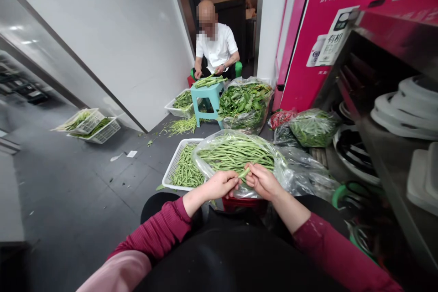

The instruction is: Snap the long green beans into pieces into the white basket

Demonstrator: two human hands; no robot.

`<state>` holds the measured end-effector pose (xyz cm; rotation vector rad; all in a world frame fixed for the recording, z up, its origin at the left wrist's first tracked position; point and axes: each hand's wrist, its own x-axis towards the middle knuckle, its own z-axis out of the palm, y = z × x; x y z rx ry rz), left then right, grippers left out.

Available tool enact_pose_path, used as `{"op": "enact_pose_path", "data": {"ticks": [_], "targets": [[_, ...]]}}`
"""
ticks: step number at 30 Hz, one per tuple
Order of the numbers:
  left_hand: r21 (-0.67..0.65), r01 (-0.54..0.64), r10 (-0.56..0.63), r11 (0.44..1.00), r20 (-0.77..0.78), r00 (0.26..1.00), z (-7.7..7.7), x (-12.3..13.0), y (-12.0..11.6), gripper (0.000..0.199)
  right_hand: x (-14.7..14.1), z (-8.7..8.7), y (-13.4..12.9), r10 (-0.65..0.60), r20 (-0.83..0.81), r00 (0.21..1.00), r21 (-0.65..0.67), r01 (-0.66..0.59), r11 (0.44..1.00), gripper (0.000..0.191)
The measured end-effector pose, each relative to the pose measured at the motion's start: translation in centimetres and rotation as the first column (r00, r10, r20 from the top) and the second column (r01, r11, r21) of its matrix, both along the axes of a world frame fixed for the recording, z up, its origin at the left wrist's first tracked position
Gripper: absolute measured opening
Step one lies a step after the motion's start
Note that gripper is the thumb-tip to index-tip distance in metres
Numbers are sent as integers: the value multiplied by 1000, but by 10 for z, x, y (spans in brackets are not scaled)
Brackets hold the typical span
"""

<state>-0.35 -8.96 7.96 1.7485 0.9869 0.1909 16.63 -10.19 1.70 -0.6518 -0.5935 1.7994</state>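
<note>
1. Both grips are narrow: the left hand [222, 185] and the right hand [263, 181] pinch a short length of green bean [244, 173] between thumb and fingers, above the near edge of the bean bag. The pinching fingers hide its ends, and the lower fingers of both hands are curled mostly out of sight.
2. Beneath the hands, a red container [244, 205] shows only in part; the forearms, bag and black clothing cover the rest.
3. The far right is dim and blurred: a metal shelf [386, 146] runs out of frame, bearing rounded white pieces [407, 112] too smeared to name. Below it, a green-rimmed item [337, 196] is largely covered.
4. White lettering on the glossy magenta panel [318, 45] is cut off by the frame.
5. The bag [284, 171] is clear, crinkled plastic, its mouth spread around long, thin, smooth beans [236, 148].
6. Just left of it, a white perforated plastic basket [181, 187] holds short, straight bean pieces [186, 169]; the bag overlaps its right side.
7. Beyond, a co-worker [219, 48] in white sits behind a pale-blue plastic stool [195, 100], beside bagged broad, ragged leaves [244, 100].
</note>
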Motion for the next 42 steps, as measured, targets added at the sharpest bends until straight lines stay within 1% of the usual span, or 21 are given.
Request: {"op": "enact_pose_path", "data": {"ticks": [5,7,9,11,13,15,17,19,20,22,23,26,28,30,31,33,35,37,39,41,42], "targets": [[253,179,-167,951,-68,984,-4,8,-3,16,2,-1,-4,161,32,986,15,-161,987,24],[296,222,-197,929,-112,974,-14,10,3,16,2,0,-5,141,55,988,53,-144,988,25],[284,152,-97,947,-197,976,-24,11,17,20,4,3,-4,63,72,995,103,-71,992,25],[223,5,50,975,-240,970,-31,13,33,30,8,5,-3,51,91,995,116,-61,991,23],[109,-101,119,989,-172,978,-31,17,48,41,14,6,-2,129,109,986,68,-137,988,20],[-25,-166,166,986,5,986,-25,25,58,50,18,6,-2,211,122,970,13,-214,977,20],[-151,-204,230,967,181,956,-16,37,64,53,19,6,-5,274,132,952,-18,-275,961,24],[-189,-234,283,954,304,910,-8,49,70,50,19,5,-7,336,152,929,-46,-333,942,27],[-162,-264,305,951,343,888,-5,53,72,46,19,5,-7,357,164,920,-67,-351,934,28],[-31,-372,354,928,389,851,-1,57,74,35,19,4,-5,319,167,933,-98,-306,947,28],[54,-429,374,902,400,837,0,56,73,32,21,2,-3,256,149,955,-109,-242,964,28],[212,-538,427,816,406,808,1,47,57,30,28,-3,9,-23,51,998,-190,33,981,29],[138,-540,448,830,411,794,-1,41,41,30,32,-7,15,-175,43,984,-236,181,955,29],[-38,-465,440,884,401,804,-5,40,27,29,31,-8,16,-200,101,975,-182,215,960,28],[-119,-409,421,905,386,821,-7,40,22,29,29,-7,15,-154,141,978,-128,172,977,27],[-203,-332,385,921,350,854,-13,42,18,29,23,-6,9,35,215,976,-51,-24,998,29],[-166,-330,367,929,321,873,-20,42,19,29,17,-5,3,246,254,936,-49,-241,969,32],[-90,-356,366,930,291,884,-26,40,21,28,14,-6,-1,354,308,883,-58,-354,933,30],[-95,-371,382,924,272,883,-31,37,21,28,13,-8,-1,288,472,833,4,-328,945,25],[-237,-374,435,897,307,847,-36,36,19,30,10,-10,-3,46,694,718,185,-239,953,22],[-326,-374,478,868,348,806,-38,36,19,31,7,-11,-6,-99,770,630,303,-225,926,21]]}}
